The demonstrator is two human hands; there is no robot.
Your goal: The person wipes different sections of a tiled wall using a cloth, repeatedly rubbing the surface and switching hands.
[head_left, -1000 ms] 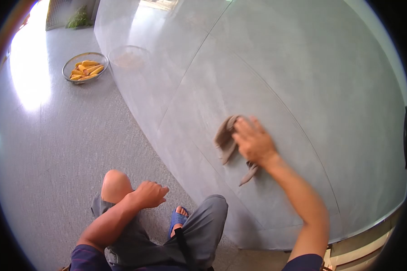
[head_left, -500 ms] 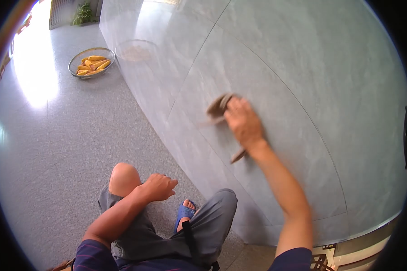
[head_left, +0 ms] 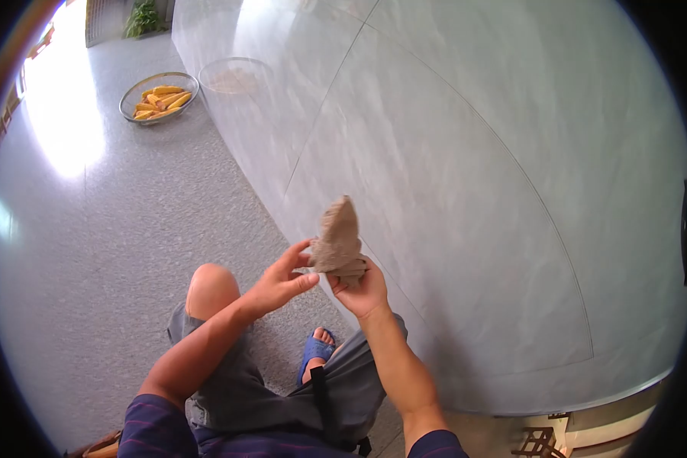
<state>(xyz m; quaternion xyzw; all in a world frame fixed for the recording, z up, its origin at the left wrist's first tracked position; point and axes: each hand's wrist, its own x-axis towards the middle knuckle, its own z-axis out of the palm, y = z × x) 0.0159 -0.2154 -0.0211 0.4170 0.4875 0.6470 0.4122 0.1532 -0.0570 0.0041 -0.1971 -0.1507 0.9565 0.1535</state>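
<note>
A crumpled grey-brown cloth rises in front of the grey tiled wall, its pointed end upward. My right hand grips its lower, folded part from below. Beside the cloth's left edge is my left hand, thumb and fingers spread apart. Its fingertips come up against the cloth or just short of it; I cannot tell which.
A wire basket of yellow corn cobs sits on the speckled floor near the wall's base. Farther back is a green plant. My foot in a blue sandal is below my hands. A wooden stool shows at lower right.
My right hand has come away from the wall, down and left, bringing the cloth in front of me. My left hand has risen from my knee to the cloth and opened.
</note>
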